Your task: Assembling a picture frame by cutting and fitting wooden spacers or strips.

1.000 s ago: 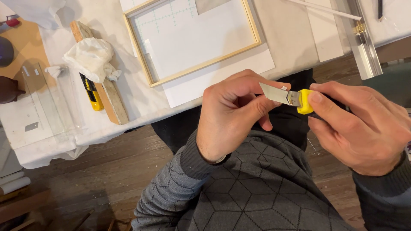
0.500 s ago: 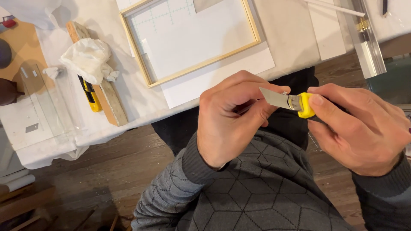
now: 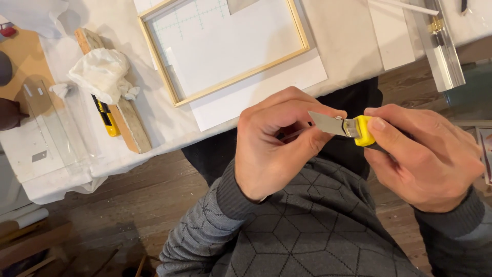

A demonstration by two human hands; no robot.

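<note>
My right hand [image 3: 420, 154] grips a yellow utility knife [image 3: 360, 130] with its metal blade [image 3: 328, 123] extended toward the left. My left hand [image 3: 277, 146] pinches the tip of that blade between thumb and fingers. Both hands are held in front of my chest, over a grey patterned sweater, just off the near edge of the white-covered table [image 3: 164, 128]. A light wooden frame [image 3: 225, 46] with a white sheet inside lies on the table beyond my hands.
A second yellow knife [image 3: 105, 115] lies beside a wooden block [image 3: 125, 115] under a crumpled white cloth [image 3: 100, 72] at left. A clear plastic ruler [image 3: 51, 128] sits far left, a long clear bar [image 3: 441, 46] at the right. Dark wooden floor shows below.
The view has shifted slightly. My hands hold the knife and blade much as before, with the left fingers adjusted a little on the blade tip.
</note>
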